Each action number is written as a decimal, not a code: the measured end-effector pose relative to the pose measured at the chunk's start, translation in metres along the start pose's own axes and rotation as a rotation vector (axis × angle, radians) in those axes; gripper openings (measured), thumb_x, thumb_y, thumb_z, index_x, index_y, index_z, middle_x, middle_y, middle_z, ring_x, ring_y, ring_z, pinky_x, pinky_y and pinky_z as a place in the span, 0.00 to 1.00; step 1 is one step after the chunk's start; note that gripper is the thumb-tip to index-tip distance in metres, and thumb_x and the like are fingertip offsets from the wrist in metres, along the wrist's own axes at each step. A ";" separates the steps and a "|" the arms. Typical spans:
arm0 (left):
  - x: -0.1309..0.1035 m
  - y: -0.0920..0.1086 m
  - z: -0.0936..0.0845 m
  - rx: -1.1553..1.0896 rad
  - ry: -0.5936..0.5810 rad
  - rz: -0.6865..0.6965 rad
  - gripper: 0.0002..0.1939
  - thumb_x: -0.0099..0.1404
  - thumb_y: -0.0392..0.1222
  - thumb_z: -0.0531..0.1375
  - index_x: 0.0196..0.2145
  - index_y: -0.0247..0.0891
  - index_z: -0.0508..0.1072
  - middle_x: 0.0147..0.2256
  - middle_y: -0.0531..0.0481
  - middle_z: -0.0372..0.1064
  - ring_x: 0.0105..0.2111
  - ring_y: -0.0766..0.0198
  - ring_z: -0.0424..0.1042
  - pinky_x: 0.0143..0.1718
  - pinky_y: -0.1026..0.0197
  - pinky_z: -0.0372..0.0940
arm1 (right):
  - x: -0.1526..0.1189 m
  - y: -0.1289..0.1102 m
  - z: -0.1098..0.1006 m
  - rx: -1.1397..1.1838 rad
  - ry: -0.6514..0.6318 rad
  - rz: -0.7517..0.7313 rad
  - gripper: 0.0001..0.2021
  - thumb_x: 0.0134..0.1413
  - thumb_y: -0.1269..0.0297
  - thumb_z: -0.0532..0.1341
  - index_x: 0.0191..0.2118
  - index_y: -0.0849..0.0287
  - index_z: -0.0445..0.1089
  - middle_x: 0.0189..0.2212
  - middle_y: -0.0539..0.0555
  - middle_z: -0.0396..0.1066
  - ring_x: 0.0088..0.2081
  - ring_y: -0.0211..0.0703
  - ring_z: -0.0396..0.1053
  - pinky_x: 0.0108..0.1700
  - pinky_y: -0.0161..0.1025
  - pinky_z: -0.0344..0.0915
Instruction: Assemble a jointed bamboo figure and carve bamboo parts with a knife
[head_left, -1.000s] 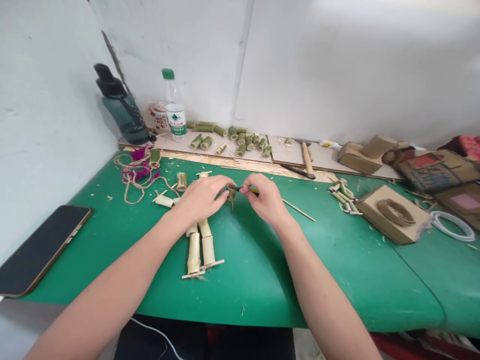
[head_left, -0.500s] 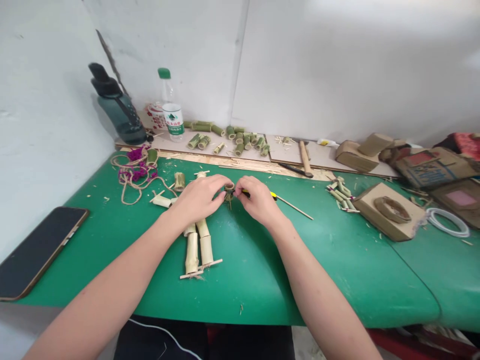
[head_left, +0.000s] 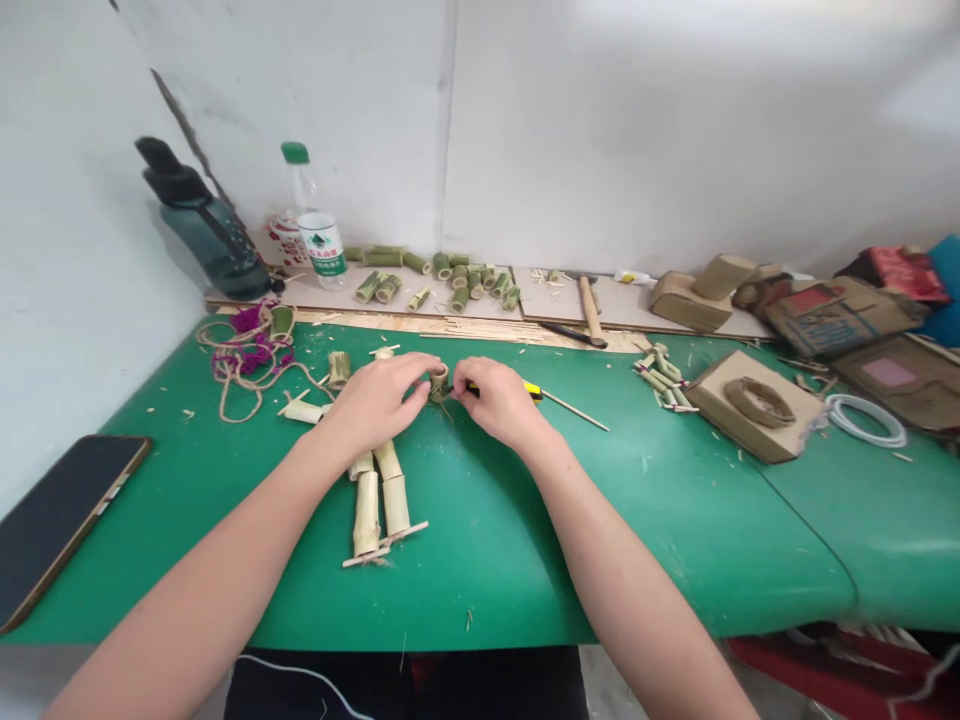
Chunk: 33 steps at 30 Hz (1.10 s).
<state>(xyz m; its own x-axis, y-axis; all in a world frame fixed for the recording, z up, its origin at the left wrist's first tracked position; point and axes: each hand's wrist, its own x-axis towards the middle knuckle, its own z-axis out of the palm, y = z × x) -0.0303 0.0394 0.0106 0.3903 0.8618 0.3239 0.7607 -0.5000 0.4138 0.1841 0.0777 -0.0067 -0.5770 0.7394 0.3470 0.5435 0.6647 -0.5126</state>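
A short bamboo tube [head_left: 439, 383] is gripped in the fingers of my left hand [head_left: 379, 397], its open end tipped upward. My right hand [head_left: 496, 398] is closed around a yellow and black utility knife [head_left: 532, 390], its front end at the tube's right side. Under my left wrist lies a figure of jointed bamboo pieces [head_left: 367, 510], with thin sticks across its lower ends; my forearm hides part of it. Another short bamboo piece [head_left: 339, 369] stands left of my left hand. A thin wooden stick [head_left: 576, 411] lies right of my right hand.
Along the back board lie several cut bamboo pieces [head_left: 460, 298] and a hammer [head_left: 591, 312]. Two bottles, one dark [head_left: 202, 230] and one clear [head_left: 322, 240], stand at the back left. A phone [head_left: 67, 515] lies left, cardboard pieces [head_left: 757, 405] right, tangled twine [head_left: 244, 385] back left.
The whole view has shifted, so the table's things appear farther left. My hands still hold the bamboo tube and the knife; the tube's rim shows more plainly now.
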 end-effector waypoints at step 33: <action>-0.001 0.003 0.000 0.026 -0.036 0.002 0.19 0.71 0.38 0.55 0.56 0.44 0.73 0.61 0.50 0.71 0.57 0.54 0.75 0.57 0.52 0.70 | 0.002 -0.004 0.006 0.080 0.179 -0.027 0.10 0.56 0.79 0.57 0.31 0.54 0.65 0.32 0.51 0.73 0.38 0.45 0.68 0.43 0.39 0.60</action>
<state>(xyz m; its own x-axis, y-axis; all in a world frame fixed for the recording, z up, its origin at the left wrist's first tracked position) -0.0282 0.0375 0.0113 0.4094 0.8638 0.2937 0.7734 -0.4994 0.3906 0.1772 0.0757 -0.0081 -0.4690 0.7335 0.4919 0.4752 0.6791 -0.5595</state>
